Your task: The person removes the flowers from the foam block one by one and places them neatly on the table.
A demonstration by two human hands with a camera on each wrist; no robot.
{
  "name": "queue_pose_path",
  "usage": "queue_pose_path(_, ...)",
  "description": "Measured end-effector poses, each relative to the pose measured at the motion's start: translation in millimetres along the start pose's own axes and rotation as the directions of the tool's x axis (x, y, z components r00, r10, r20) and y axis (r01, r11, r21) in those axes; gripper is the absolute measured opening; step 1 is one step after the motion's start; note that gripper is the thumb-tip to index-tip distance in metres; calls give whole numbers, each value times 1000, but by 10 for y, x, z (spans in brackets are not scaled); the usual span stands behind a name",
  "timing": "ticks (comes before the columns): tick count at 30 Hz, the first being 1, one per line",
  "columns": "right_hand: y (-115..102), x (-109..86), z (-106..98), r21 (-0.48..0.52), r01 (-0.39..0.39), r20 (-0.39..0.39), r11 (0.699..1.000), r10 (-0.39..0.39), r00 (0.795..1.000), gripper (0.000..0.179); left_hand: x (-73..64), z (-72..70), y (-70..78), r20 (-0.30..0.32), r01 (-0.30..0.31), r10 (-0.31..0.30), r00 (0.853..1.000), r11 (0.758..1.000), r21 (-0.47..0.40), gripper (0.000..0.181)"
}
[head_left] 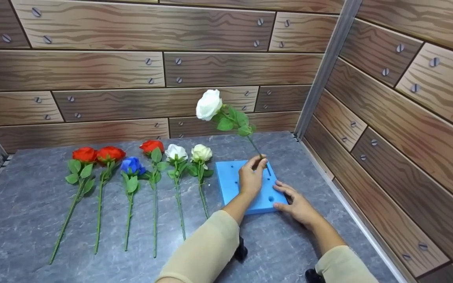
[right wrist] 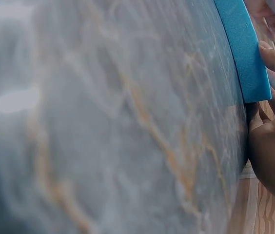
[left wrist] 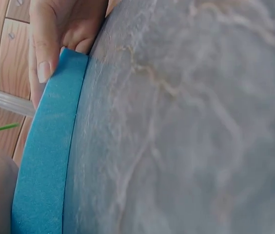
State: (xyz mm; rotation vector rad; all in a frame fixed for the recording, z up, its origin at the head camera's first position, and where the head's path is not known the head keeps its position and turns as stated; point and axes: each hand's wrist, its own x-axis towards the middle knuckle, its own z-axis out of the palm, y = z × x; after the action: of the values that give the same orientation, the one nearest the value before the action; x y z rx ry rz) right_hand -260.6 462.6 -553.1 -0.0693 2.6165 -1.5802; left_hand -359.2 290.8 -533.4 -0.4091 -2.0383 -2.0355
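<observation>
A white rose [head_left: 209, 105] with green leaves leans up and to the left, held by its stem. The fingertips of my left hand [head_left: 251, 179] pinch this stem low down, over the blue foam block [head_left: 226, 173]. The stem's lower end overlaps the block's far right part, where a dark line shows. Several small holes dot the block's top, with a larger hole [head_left: 271, 199] near its right front corner. At that corner my right hand [head_left: 299, 206] grips the block, thumb at the near edge and fingers along the right side. In the right wrist view its thumb lies against the block [right wrist: 249, 63].
Left of the block lies a row of roses: two red [head_left: 85, 155], [head_left: 111, 153], one blue [head_left: 132, 166], another red [head_left: 151, 146], one white [head_left: 176, 152] and one cream [head_left: 201, 153]. Wood-patterned walls [head_left: 399, 129] rise behind and to the right of the grey marbled table [head_left: 112, 267].
</observation>
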Motion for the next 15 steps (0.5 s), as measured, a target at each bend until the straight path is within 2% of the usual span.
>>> queue_pose_path(2,-7,13,19,2,3,4,1000,-3,1000,74,-5,-29,16,24,-15,15,1000,999,-31,23)
queue_pose_path(5,-14,20,27,4,-1,2,1000,1,1000,73,-6,-71,54,74,11,-2,997,994,-113,26)
queue_pose_path(10,-33,0,16,17,-14,8,1000,14,1000,75,-26,-152,157,158,110,-76,985,970,-218,29)
queue_pose_path(15,-44,-8,-2,21,-18,19,1000,18,1000,76,-67,-272,278,186,200,-161,969,956,-216,30)
